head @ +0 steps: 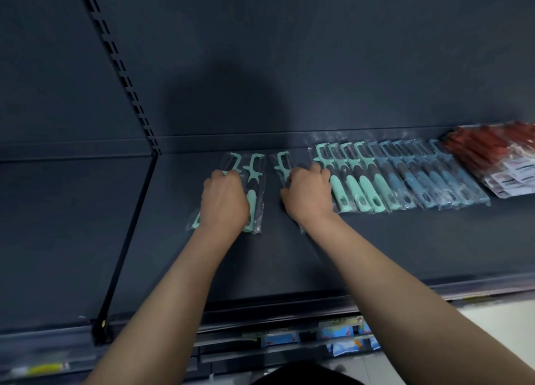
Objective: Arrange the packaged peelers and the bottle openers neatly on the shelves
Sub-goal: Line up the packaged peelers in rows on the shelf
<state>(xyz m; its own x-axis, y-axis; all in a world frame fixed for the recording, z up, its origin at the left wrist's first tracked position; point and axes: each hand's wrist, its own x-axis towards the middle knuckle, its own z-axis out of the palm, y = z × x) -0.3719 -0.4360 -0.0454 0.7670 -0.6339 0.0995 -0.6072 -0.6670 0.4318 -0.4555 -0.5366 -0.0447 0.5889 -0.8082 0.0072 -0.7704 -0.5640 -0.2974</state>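
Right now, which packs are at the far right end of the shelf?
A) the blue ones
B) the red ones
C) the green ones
B: the red packs lie at the far right end of the shelf, past the blue peelers, which come after the green peelers in the row.

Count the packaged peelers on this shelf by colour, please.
Mint-green peelers: 7
Blue peelers: about 6, overlapping and blurred
Red packs: stacked, cannot count
Total: about 13 peelers, plus the red pile
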